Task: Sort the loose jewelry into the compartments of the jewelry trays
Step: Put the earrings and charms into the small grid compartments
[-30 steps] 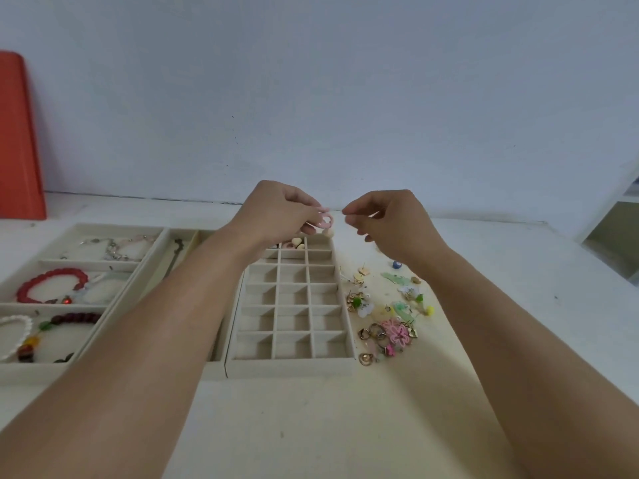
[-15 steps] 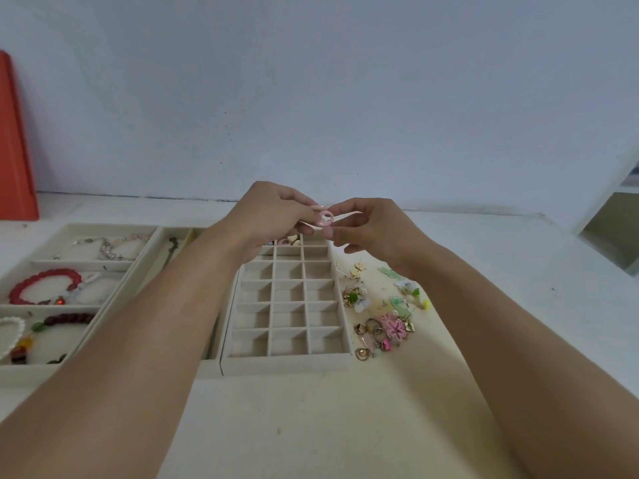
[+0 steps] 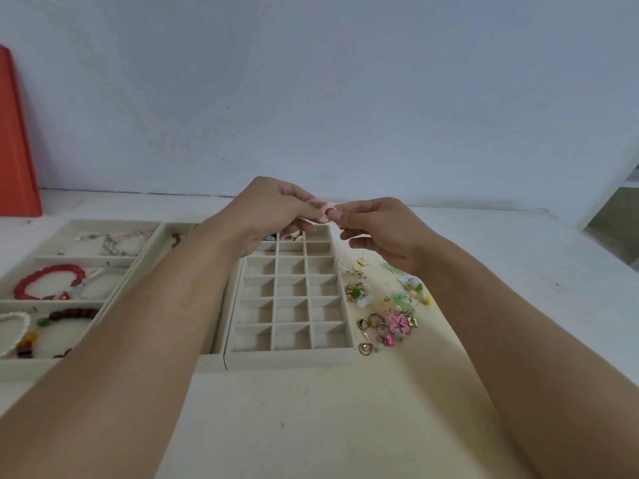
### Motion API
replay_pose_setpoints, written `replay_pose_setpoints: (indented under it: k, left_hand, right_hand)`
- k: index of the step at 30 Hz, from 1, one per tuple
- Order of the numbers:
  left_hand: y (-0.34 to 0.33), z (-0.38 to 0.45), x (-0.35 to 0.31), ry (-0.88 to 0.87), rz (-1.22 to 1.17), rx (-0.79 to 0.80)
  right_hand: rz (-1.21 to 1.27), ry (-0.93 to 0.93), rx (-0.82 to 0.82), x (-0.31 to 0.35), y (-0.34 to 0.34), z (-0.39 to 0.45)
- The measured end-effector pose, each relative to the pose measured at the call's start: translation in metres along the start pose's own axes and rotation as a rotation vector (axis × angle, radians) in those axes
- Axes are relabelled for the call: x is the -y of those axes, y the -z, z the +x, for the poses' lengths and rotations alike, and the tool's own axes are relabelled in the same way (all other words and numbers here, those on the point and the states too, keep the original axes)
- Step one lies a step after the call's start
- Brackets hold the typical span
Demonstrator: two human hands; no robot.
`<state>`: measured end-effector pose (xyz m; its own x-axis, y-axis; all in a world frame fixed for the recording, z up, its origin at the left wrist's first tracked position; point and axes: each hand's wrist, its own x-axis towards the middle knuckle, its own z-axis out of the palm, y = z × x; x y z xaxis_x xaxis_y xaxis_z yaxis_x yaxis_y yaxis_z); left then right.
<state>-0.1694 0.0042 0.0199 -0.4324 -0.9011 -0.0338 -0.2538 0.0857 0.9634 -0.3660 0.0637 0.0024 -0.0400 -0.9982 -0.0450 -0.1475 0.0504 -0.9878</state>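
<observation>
Pinching a small pink ring-shaped piece (image 3: 324,211) between both sets of fingertips, held up in the air above the far end of the grid tray (image 3: 292,356). Left hand (image 3: 273,216) has fingers curled round it from the left, right hand (image 3: 377,233) nips it from the right with thumb and forefinger, other fingers loosely curled. Hands are together, meeting at the piece; I can't tell exactly what kind of jewelry it is, too small

Grid tray sits under the hands, three columns of small cells. Only the far row has anything in it: a few beige heart-shaped bits (image 3: 294,235) and something dark, partly hidden by the left hand. Nearer cells show only lining

Loose jewelry pile (image 3: 383,312) lies on the table just right of the grid tray: pink flower piece (image 3: 399,321), gold rings and hoops, green and white bits, a yellow bead

Left of the grid tray, a narrow tray mostly covered by my left forearm, then a wide tray (image 3: 20,366) with a silver chain bracelet (image 3: 107,242) in the far section, red bead bracelet (image 3: 48,281) in the middle, white pearl and dark bead bracelets nearest

Orange object (image 3: 15,140) stands at the wall, far left
</observation>
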Motion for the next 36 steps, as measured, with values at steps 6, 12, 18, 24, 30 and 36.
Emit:
replay_pose_setpoints:
  k: [6, 12, 18, 24, 30, 36]
  left_hand:
    - [0.007, 0.004, 0.007, -0.032, 0.146, -0.074]
    - [0.023, 0.005, 0.009, -0.092, 0.143, -0.191]
    - [0.029, 0.003, 0.009, -0.119, 0.167, -0.158]
    - [0.023, 0.005, 0.013, -0.136, 0.137, -0.202]
    - [0.037, 0.007, 0.013, -0.151, 0.122, -0.195]
    - [0.038, 0.007, 0.014, -0.140, 0.132, -0.183]
  right_hand:
    - [-0.049, 0.035, -0.054, -0.001, 0.005, 0.001]
    - [-0.192, 0.068, -0.085, -0.001, -0.002, 0.003]
    - [-0.651, 0.119, -0.148, 0.003, -0.015, 0.024]
    - [-0.917, 0.070, -0.111, 0.011, -0.028, 0.051]
    - [-1.026, 0.006, -0.021, 0.009, -0.028, 0.063]
    - [-1.161, 0.031, 0.026, 0.004, -0.038, 0.070]
